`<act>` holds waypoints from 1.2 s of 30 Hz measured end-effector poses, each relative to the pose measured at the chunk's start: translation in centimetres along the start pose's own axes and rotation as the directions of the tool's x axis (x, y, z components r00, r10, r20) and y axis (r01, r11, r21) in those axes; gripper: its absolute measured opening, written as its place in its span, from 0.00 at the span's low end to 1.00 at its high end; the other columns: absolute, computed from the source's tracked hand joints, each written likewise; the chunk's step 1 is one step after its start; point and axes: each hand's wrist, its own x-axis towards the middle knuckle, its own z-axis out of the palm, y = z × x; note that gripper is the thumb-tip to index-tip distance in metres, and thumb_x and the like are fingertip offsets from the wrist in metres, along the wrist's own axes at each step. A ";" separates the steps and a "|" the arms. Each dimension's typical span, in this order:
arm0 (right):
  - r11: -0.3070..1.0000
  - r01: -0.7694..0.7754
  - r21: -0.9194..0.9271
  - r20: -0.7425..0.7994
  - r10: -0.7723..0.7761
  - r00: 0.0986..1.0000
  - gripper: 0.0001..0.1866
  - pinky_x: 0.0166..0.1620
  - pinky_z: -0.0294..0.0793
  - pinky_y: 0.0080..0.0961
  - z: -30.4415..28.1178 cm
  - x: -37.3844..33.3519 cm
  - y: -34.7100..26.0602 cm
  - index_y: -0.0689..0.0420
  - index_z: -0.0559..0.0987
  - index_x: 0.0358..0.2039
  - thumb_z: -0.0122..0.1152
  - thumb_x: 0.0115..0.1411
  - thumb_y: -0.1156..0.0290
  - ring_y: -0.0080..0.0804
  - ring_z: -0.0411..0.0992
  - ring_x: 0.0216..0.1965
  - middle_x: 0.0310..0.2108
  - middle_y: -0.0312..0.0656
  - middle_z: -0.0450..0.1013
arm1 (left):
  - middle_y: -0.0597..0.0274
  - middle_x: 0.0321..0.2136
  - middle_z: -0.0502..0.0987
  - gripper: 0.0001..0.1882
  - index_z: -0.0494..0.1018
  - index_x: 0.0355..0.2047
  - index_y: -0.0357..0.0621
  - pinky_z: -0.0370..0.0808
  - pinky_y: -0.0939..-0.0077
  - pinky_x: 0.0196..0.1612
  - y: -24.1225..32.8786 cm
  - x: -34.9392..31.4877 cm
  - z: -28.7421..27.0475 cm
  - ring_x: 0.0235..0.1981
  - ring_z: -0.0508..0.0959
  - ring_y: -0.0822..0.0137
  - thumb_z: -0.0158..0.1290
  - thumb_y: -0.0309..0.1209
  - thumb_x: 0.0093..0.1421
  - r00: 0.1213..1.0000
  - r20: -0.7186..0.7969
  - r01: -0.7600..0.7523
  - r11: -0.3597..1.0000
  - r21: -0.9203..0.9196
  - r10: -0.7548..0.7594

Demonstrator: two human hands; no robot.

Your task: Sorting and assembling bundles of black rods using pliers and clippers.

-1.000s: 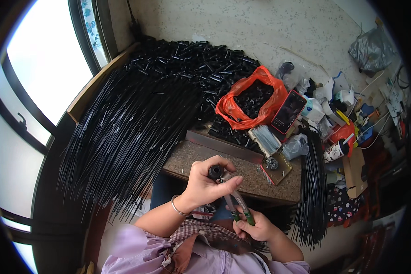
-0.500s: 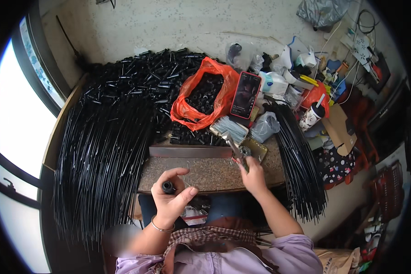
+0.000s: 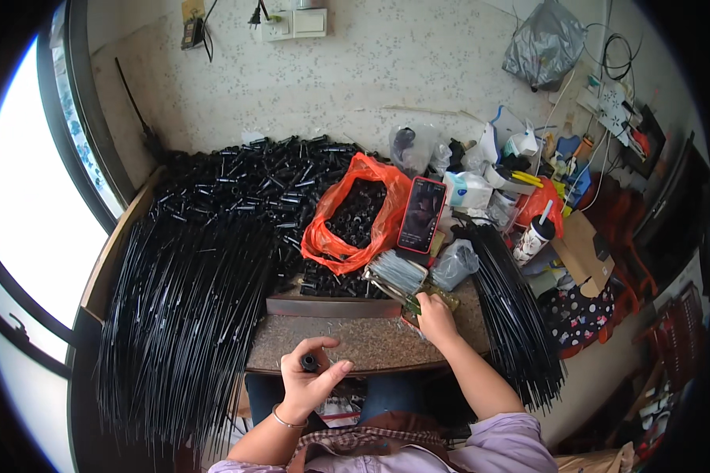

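My left hand [image 3: 312, 381] is near the table's front edge, fingers curled around a small black cylindrical piece [image 3: 309, 363]. My right hand [image 3: 434, 317] reaches forward onto the speckled tabletop [image 3: 355, 343] and grips a pair of pliers [image 3: 406, 299] with green handles, next to a small clear bag [image 3: 397, 270] of thin metal parts. An orange plastic bag [image 3: 355, 217] full of black pieces lies beyond, with a phone [image 3: 422, 214] in a red case leaning beside it.
A large fan of long black cables [image 3: 181, 315] covers the table's left side, under a heap of black connectors [image 3: 252, 177]. A second cable bundle [image 3: 513, 315] hangs off the right. Bags, a cup [image 3: 533, 239] and clutter crowd the right. A window [image 3: 24, 236] is at left.
My right hand has gone from my lap out to the tabletop with the pliers. My left hand stays near the table edge with the black piece. The view has tilted up toward the wall.
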 end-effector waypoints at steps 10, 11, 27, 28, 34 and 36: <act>0.904 -0.208 0.374 -0.221 0.305 0.926 0.12 0.32 0.69 0.35 -0.4 -1.3 -0.2 0.61 0.68 0.32 0.60 0.48 0.76 0.46 0.69 0.28 0.26 0.49 0.70 | 0.73 0.11 0.65 0.16 0.73 0.34 0.38 0.55 0.89 0.18 0.9 -1.0 0.1 0.14 0.61 0.85 0.63 0.27 0.45 0.979 0.200 -0.009 0.997 -0.075 0.024; 0.825 -0.115 0.554 -0.281 0.315 0.906 0.11 0.27 0.69 0.27 -0.5 -1.5 -1.0 0.61 0.67 0.32 0.59 0.49 0.78 0.33 0.70 0.23 0.24 0.42 0.71 | 0.73 0.11 0.65 0.16 0.73 0.34 0.38 0.55 0.89 0.18 1.0 -0.8 0.4 0.14 0.61 0.85 0.63 0.27 0.45 0.982 0.191 0.005 0.997 -0.073 0.009; -0.129 0.043 0.991 -0.026 0.133 0.991 0.17 0.39 0.69 0.17 -7.6 -8.0 -18.5 0.60 0.63 0.36 0.62 0.51 0.73 0.20 0.68 0.32 0.30 0.38 0.67 | 0.69 0.13 0.67 0.31 0.69 0.46 0.35 0.63 0.89 0.21 3.7 -2.3 1.9 0.17 0.65 0.83 0.65 0.37 0.42 0.985 0.084 -0.149 0.988 -0.032 0.152; -0.122 0.052 0.991 -0.038 0.118 0.992 0.17 0.39 0.69 0.17 -7.5 -8.1 -18.5 0.60 0.63 0.37 0.61 0.52 0.73 0.20 0.67 0.32 0.30 0.39 0.67 | 0.69 0.13 0.67 0.31 0.69 0.46 0.35 0.63 0.89 0.21 3.7 -2.3 1.8 0.17 0.66 0.83 0.65 0.37 0.42 0.982 0.085 -0.168 0.986 -0.020 0.169; 0.103 0.214 0.971 -0.222 0.080 0.972 0.16 0.36 0.67 0.18 -7.6 -7.7 -19.0 0.59 0.63 0.36 0.60 0.51 0.78 0.23 0.66 0.31 0.29 0.40 0.66 | 0.67 0.14 0.68 0.36 0.67 0.48 0.34 0.64 0.87 0.22 3.9 -2.3 1.6 0.17 0.67 0.81 0.64 0.43 0.42 0.985 0.067 -0.165 0.985 0.050 0.162; 0.479 0.426 0.767 -0.458 -0.055 0.887 0.18 0.33 0.66 0.19 -7.2 -7.3 -18.2 0.57 0.63 0.35 0.62 0.48 0.80 0.26 0.65 0.29 0.28 0.41 0.65 | 0.63 0.16 0.70 0.36 0.65 0.49 0.34 0.66 0.85 0.23 3.7 -2.7 1.8 0.17 0.68 0.79 0.64 0.41 0.43 0.985 0.082 -0.159 0.985 0.064 0.153</act>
